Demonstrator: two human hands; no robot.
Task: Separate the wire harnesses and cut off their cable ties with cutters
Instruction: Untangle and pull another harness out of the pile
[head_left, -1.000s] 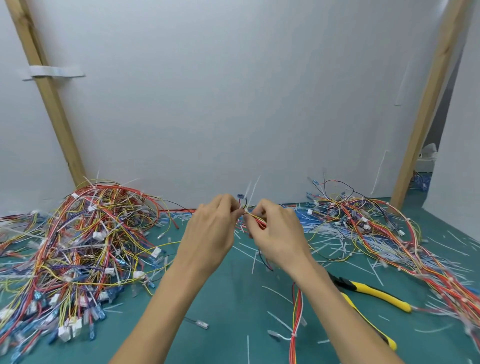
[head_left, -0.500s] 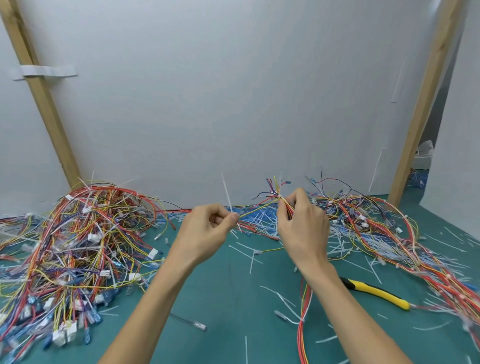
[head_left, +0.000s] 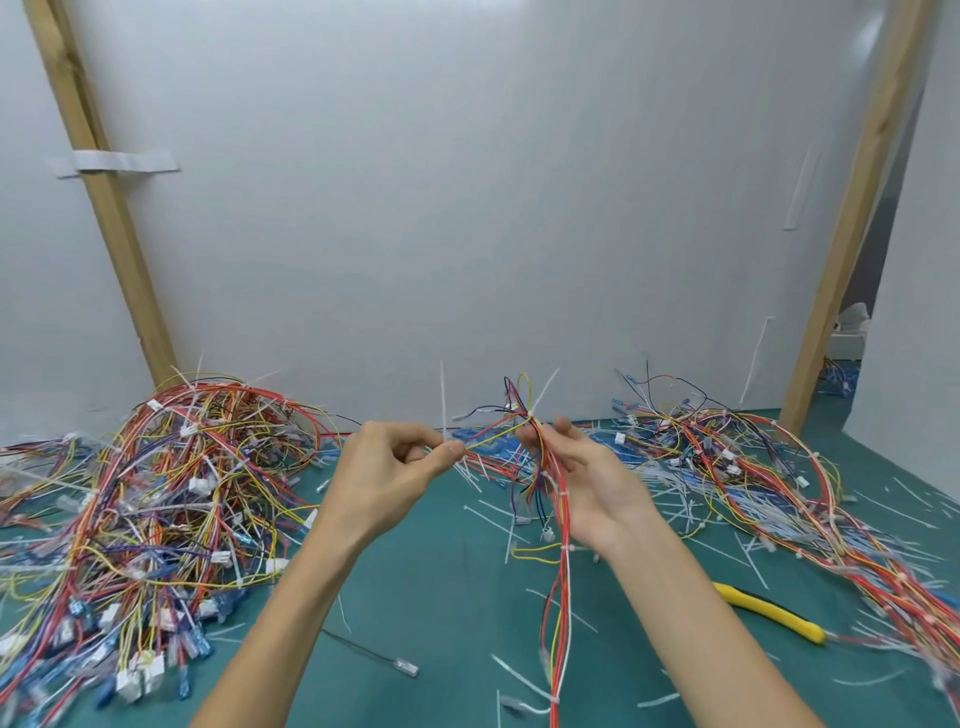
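A yellow wire (head_left: 493, 435) is being pinched in the grip of the left hand (head_left: 384, 483). The wire harness (head_left: 561, 582) is being clasped in the closed grip of the right hand (head_left: 587, 483).

I record the cutters (head_left: 769, 613): head hidden behind the forearm (head_left: 696, 623). The wire pile (head_left: 883, 566) right of them is blurred and cut off.

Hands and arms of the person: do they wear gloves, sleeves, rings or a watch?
No. The left hand and the right hand are bare, with no gloves or rings. The left forearm and the right forearm are bare too: no sleeves, watch or bracelet show.
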